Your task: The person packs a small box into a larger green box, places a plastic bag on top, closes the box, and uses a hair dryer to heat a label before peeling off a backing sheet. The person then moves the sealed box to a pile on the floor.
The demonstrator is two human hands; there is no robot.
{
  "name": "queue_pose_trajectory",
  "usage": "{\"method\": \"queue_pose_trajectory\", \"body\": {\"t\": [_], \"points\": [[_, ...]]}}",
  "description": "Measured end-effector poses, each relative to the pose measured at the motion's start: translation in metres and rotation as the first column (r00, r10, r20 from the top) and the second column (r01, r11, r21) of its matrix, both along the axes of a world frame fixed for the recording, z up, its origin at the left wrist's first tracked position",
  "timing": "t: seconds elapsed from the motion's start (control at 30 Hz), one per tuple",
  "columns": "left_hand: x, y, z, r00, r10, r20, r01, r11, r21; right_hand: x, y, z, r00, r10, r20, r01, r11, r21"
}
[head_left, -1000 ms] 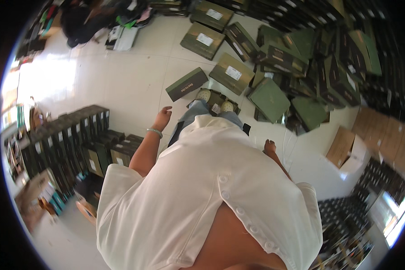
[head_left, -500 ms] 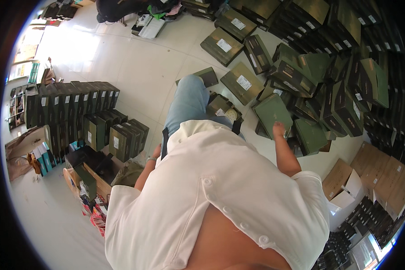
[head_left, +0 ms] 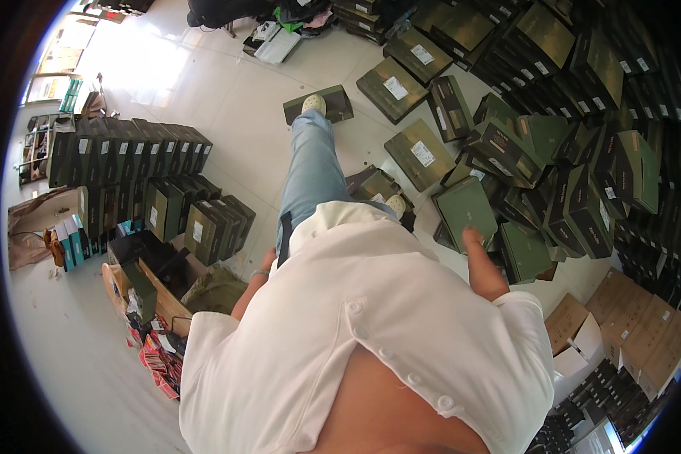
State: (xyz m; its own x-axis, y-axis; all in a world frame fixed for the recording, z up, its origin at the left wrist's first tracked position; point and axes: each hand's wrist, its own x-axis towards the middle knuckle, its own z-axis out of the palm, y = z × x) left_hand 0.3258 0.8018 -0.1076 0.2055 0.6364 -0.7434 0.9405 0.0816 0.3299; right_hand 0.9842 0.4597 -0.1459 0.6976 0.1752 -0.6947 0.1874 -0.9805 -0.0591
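My right hand (head_left: 473,235) is at the near edge of a flat green cardboard box (head_left: 461,206), with the thumb on top and the other fingers hidden. The box is held at the near side of a loose heap of similar dark green boxes. My left hand (head_left: 268,261) hangs beside my left hip, a band round its wrist; its fingers are hidden by my clothing. My left leg stretches forward, its pale clog (head_left: 315,104) against a dark green box (head_left: 339,104) on the floor. The other clog (head_left: 396,203) shows beside an opened box (head_left: 372,184).
Stacked dark boxes (head_left: 132,147) stand in rows at left, near an open crate (head_left: 163,291). Tall stacks (head_left: 541,41) rise at far right behind the heap. Brown cartons (head_left: 643,325) stand at near right. A labelled box (head_left: 420,155) lies flat on the tiled floor (head_left: 242,91).
My left leg has gone from bent to stretched forward, its foot now showing at the floor box. The whole view has shifted slightly. My right hand stays on the green box.
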Motion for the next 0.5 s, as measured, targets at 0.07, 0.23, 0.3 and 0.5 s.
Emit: {"method": "queue_pose_trajectory", "body": {"t": [0.07,0.23,0.3,0.5], "points": [[0.005,-0.002,-0.001,1.000,-0.002,-0.001,0.002,1.000,-0.026,0.006,0.009,0.015,0.995,-0.064,0.070,0.059,0.996,0.072],[0.037,0.010,0.000,0.998,0.016,0.053,-0.013,0.998,-0.057,0.006,0.026,0.063,0.960,-0.253,0.115,0.186,0.893,0.410],[0.055,0.028,0.012,0.996,0.024,0.088,-0.020,0.998,-0.052,-0.002,0.017,0.054,0.949,-0.263,0.177,0.165,0.887,0.432],[0.098,0.044,0.074,0.987,0.064,0.151,-0.057,0.997,-0.050,-0.038,-0.063,0.016,0.988,-0.074,0.136,0.036,0.964,0.264]]}}
